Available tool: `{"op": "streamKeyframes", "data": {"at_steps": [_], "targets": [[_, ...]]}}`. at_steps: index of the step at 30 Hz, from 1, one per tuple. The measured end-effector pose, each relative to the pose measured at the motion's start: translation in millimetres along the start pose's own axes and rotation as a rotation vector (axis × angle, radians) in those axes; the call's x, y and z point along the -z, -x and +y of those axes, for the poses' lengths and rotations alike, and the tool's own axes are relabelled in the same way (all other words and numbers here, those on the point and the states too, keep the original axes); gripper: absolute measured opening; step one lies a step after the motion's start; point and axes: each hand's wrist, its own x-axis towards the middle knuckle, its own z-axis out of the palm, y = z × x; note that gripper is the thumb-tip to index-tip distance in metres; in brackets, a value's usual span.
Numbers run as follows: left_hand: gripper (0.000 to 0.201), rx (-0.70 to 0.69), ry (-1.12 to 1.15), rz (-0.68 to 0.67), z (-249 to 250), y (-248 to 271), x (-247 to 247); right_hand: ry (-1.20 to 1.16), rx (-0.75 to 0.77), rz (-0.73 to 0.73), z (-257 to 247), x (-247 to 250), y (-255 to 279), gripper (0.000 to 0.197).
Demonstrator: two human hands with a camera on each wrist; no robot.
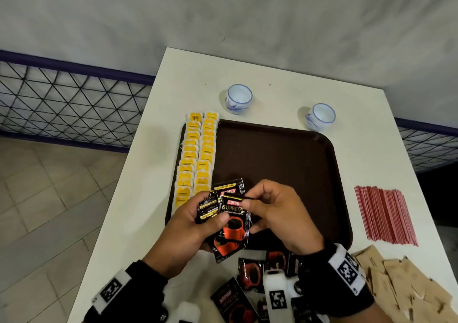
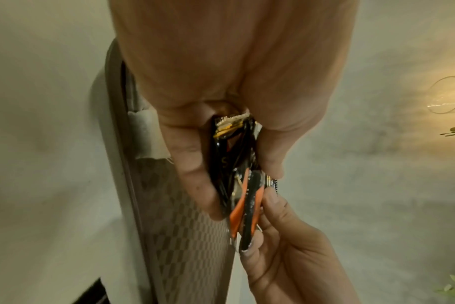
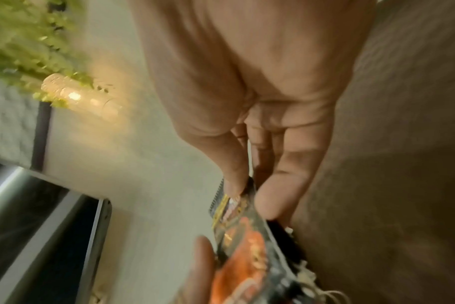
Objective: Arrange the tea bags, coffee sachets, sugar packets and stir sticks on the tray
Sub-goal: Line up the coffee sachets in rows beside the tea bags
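Both hands (image 1: 230, 219) gripping coffee sachets (image 1: 229, 223)

Yellow tea bags (image 1: 195, 159), brown tray (image 1: 285, 154), red stir sticks (image 1: 385, 215).

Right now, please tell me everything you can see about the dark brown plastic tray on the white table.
The dark brown plastic tray is a shallow rectangle with rounded corners and a low raised rim. It lies flat on the white table. Two columns of yellow tea bags cover its left strip; the rest looks bare. Both hands hold black coffee sachets above its near edge, not touching it.
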Motion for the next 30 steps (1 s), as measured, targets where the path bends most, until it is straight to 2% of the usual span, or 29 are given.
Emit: {"op": "streamKeyframes", "data": {"at_steps": [4, 7, 10, 15, 19, 22, 28, 30], "targets": [[0.036, -0.047, -0.054, 0.033, -0.5, -7.6, 10.2, -0.058, -0.156, -0.063, -8.3, 2.1, -15.3, 0.012], [0.035, -0.069, -0.069, 0.037, 2.3, -11.9, 15.6, -0.095, -0.205, -0.097, -13.0, 3.5, -25.0, 0.009], [0.037, -0.058, -0.027, 0.042, 5.2, -17.2, 20.8, -0.109, -0.215, -0.109, -19.8, 2.8, -32.4, 0.006], [0.029, -0.046, -0.015, 0.069, 10.6, -28.2, 26.1, -0.135, -0.197, -0.14, -29.3, 3.7, -43.9, 0.007], [0.03, -0.055, -0.037, 0.095, 15.3, -32.3, 36.3, -0.127, -0.119, -0.047, -42.1, 15.0, -60.8, 0.007], [0.031, -0.074, -0.044, 0.136, 19.5, -30.0, 49.6, -0.043, -0.041, 0.023, -55.0, 30.3, -83.9, 0.01], [0.031, -0.055, 0.024, 0.251, 13.5, -26.7, 75.6, 0.338, 0.022, 0.087, -61.5, 47.0, -158.1, 0.012], [0.042, -0.038, 0.04, 0.261, 8.8, -24.5, 80.2, 0.401, 0.031, 0.086, -61.1, 43.7, -176.8, 0.009]]}}
